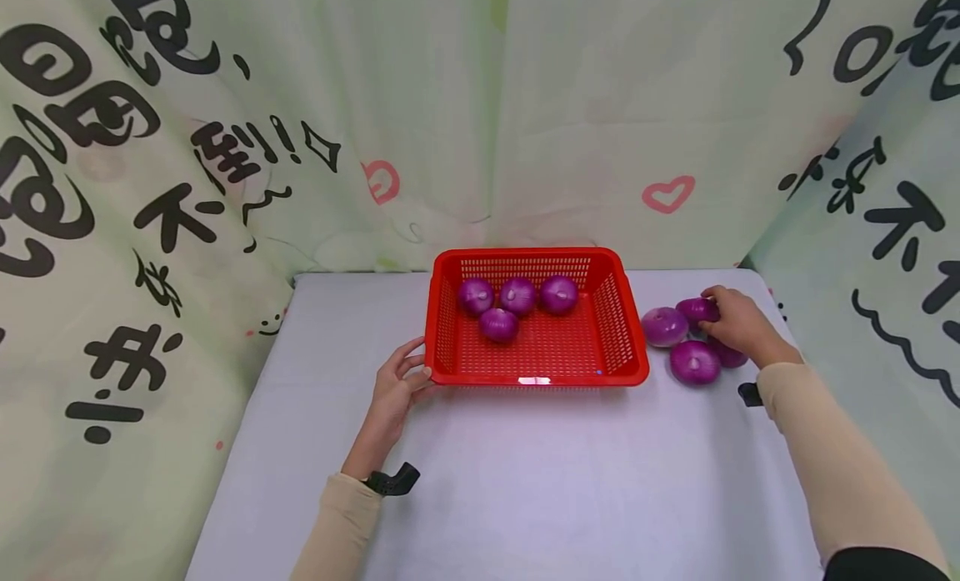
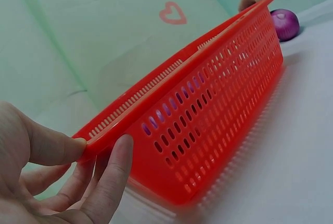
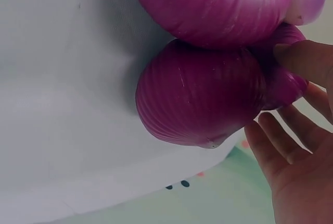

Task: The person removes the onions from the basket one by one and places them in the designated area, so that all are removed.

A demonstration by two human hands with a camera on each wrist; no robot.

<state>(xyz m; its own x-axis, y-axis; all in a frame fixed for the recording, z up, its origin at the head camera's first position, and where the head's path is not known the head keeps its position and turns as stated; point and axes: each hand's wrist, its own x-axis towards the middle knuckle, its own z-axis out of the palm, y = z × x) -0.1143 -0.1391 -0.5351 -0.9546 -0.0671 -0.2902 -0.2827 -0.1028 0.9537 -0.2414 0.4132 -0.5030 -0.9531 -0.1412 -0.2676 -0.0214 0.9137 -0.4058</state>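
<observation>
A red plastic basket [image 1: 535, 366] with slotted walls stands at the table's back, several purple onions [image 1: 517, 296] inside it. My left hand [image 1: 397, 381] pinches its front left corner; in the left wrist view the thumb [image 2: 54, 146] lies at the rim and the fingers reach beneath it. Right of the basket, my right hand [image 1: 738, 323] grips a purple onion [image 1: 696, 311] at the back of a small cluster. The right wrist view shows the thumb on that onion [image 3: 283, 86], with fingers round its far side. Other onions [image 1: 695, 363] touch or sit close beside it.
A white-covered table [image 1: 570, 481] carries everything. Behind it hangs a pale green curtain [image 1: 570, 147] with dark lettering and pink hearts, which also runs along the left and right sides. The onion cluster lies near the table's right edge.
</observation>
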